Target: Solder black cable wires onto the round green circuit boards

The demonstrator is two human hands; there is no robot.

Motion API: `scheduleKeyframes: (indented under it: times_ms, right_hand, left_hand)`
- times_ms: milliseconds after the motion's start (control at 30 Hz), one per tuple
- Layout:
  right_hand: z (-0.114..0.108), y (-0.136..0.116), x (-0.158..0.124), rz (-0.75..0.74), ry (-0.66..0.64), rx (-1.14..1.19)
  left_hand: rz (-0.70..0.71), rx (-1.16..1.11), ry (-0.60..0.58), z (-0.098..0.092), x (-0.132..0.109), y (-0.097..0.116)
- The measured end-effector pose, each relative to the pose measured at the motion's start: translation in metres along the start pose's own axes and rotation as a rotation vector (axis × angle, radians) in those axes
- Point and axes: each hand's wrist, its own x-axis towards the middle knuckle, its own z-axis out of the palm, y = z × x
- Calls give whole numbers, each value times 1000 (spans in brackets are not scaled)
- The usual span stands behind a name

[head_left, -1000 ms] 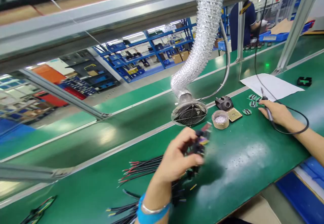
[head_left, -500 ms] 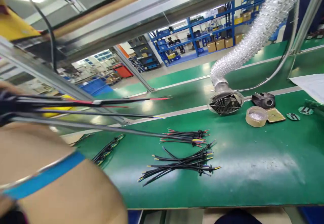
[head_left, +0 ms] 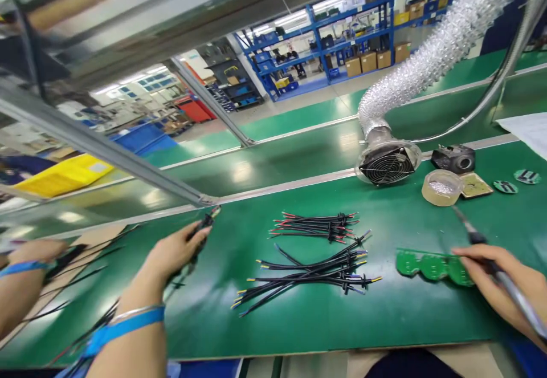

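Note:
At the right, my right hand (head_left: pixel 508 284) is closed round a soldering iron (head_left: pixel 496 267), its tip pointing up and left. The fingertips of this hand also pinch the end of a row of joined green circuit boards (head_left: pixel 433 265), held low over the green bench. Left of the boards lie several short black cables with yellow and blue ends (head_left: pixel 303 275). Behind those is a smaller group of black cables with red ends (head_left: pixel 314 227). My left hand is not in view.
A co-worker's hand (head_left: pixel 177 252) grips a black cable bundle; another banded hand (head_left: pixel 40 252) is farther left. A fume extractor fan (head_left: pixel 388 167) hangs behind, near a tub (head_left: pixel 442 188), a sponge tray (head_left: pixel 475 186), a black holder (head_left: pixel 453 158) and round boards (head_left: pixel 527 177).
My right hand has come in from the right with the soldering iron and boards. The co-worker's arms have drawn back from near the camera toward the bench at left.

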Motion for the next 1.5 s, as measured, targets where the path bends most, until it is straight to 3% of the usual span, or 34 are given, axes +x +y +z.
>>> scheduleKeyframes:
  times_ms: [67,133,267,333,400,500,567,733,900,1000,1100,1233,1333,1367,1433,1500]
  right_hand:
    - [9,-5,-4,-50,-83,-43]
    - [10,-8,-6,-84,-119,-67]
    - [8,-11,-9,-133,-203,-104]
    - [11,-12,-10,-136,-246,-115]
    - [15,-11,-10,-133,-266,-116]
    - [18,-6,-10,-141,-274,-98]
    - [18,-2,-10,-152,-278,-80]
    - [21,11,-16,-193,-281,-49]
    - [23,11,-15,-210,-245,-44]
    - [24,9,-13,-216,-228,-52]
    - [26,10,-16,-216,-218,-49]
    - [27,14,-19,-178,-235,-49]
    - [23,3,-14,-154,-241,-22]
    - [21,-5,-10,-126,-217,-7]
    - [20,-25,-1,-33,-133,28]
    - [24,-47,8,61,-32,73]
  left_hand:
    - [8,20,10,30,4,-5]
    - [39,14,59,50,5,4]
    - [248,-68,187,68,-19,64]
    - [449,-201,142,73,-42,104]
    - [671,-311,10,78,-68,141]
    - [840,-337,-183,89,-91,179]
    - [831,-301,-229,99,-87,190]
    - [574,-333,-223,121,-46,192]
    - [602,-454,-369,135,-28,202]
    - [577,-577,-414,137,-23,201]
    - [540,-730,-385,130,-14,190]
    - [484,-912,-187,98,-7,182]
    - [542,-914,31,70,-30,201]
    - [608,-852,4,63,-43,211]
    - [770,-755,-189,59,-75,238]
    - [832,-738,-373,65,-105,263]
